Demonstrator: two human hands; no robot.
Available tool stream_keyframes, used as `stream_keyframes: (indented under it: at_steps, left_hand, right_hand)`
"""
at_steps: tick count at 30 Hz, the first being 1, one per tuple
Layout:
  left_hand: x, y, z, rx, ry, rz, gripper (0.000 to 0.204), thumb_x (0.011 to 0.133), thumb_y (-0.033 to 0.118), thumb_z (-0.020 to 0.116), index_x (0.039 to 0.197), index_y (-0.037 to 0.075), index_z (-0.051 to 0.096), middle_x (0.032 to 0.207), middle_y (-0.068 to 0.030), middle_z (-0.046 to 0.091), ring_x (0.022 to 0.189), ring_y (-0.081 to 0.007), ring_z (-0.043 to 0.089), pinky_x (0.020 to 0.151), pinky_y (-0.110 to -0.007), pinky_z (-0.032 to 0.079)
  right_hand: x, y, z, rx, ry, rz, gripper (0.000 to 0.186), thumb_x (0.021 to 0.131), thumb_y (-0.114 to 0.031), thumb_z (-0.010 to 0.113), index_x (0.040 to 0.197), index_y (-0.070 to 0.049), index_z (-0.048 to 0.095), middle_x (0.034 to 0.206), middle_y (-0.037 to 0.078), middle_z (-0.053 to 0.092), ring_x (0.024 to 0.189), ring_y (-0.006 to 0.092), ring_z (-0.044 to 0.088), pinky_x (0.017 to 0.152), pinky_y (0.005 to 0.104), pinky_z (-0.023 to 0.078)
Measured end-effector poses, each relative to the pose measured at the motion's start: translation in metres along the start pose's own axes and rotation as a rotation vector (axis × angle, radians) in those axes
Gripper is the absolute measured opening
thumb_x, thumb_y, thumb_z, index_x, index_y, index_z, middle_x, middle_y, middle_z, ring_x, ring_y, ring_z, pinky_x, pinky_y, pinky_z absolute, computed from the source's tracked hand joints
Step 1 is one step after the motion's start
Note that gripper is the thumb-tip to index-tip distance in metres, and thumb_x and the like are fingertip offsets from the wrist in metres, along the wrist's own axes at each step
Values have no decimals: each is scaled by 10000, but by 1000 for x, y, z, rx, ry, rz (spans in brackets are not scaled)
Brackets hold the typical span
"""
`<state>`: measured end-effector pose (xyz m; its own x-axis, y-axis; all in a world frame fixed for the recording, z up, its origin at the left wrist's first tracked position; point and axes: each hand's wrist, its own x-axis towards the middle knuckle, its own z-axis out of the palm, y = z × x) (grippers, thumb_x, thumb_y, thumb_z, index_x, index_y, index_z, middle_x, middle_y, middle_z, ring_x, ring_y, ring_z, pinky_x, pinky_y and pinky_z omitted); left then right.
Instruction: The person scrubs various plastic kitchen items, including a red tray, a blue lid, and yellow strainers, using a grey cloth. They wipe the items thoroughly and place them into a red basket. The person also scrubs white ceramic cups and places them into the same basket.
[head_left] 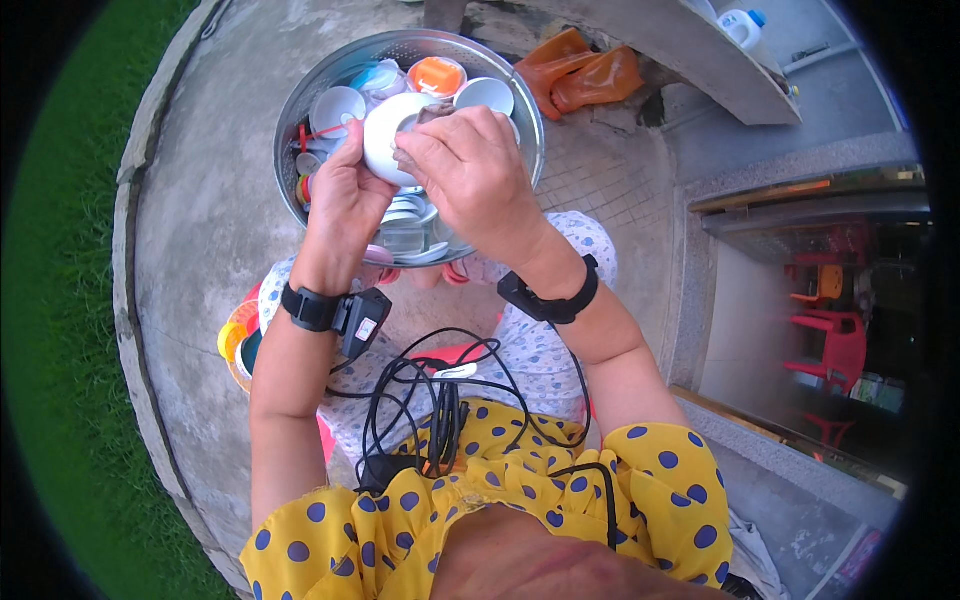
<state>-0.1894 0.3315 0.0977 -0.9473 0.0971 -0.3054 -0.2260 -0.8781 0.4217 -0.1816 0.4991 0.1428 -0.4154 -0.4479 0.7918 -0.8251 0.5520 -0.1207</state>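
Note:
My left hand [350,190] holds a white bowl [385,140], fingers and thumb around its left side, its rounded outside facing up. My right hand [480,170] pinches a grey-brown rag or scrubbing pad [432,113] and presses it against the bowl. Both hands are above a large round metal basin [535,140] with a perforated wall. Inside the basin lie white bowls [338,108], an orange container [436,76], stacked small dishes [402,212] and a red-handled utensil [325,131]. My hands hide the middle of the basin.
Black cable loops [440,370] lie across my lap. An orange-yellow basket [238,335] stands beside my left leg. Crumpled orange plastic-like material [590,80] lies beyond the basin. A concrete ledge [740,85] juts in at the upper right. Grass [80,300] borders the concrete at left.

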Motion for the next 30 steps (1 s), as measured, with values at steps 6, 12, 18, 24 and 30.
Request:
stream_keyframes:
  at_steps: [6,12,18,24,30]
  left_hand:
    - [-4,3,4,31,-49,33,393,1038,305,465,1302,17,503,1305,-136,585,1219,-283,548,1096,-488,376]
    - [-8,-1,21,52,36,38,403,1029,336,486,1291,32,518,1291,-115,598,1203,-262,562,1086,-505,374]
    - [-1,0,3,63,-33,7,383,1050,324,432,1284,32,512,1252,-120,611,1145,-252,598,1010,-481,463]
    - [-6,4,10,150,34,79,362,1047,298,450,1263,18,532,1244,-125,618,1182,-264,577,1048,-448,431]
    - [6,12,-4,74,-102,20,366,1040,305,471,1240,8,549,1209,-137,641,1127,-272,609,1008,-441,463]
  right_hand:
    - [1,0,-3,193,38,103,197,776,-83,731,966,-69,684,906,57,607,877,246,565,800,387,457]
    - [-2,14,-14,435,266,522,235,789,-32,724,1012,-52,654,974,93,597,957,303,561,850,392,470]
    - [1,1,7,74,87,85,231,796,-124,728,1009,-79,649,965,71,571,928,292,551,830,395,459]
    - [-6,5,1,263,-64,193,147,798,-133,724,911,-73,652,912,73,567,884,283,563,773,406,480]
    - [-5,-12,10,204,34,29,202,755,-113,731,946,-74,678,944,53,593,873,262,573,759,382,465]
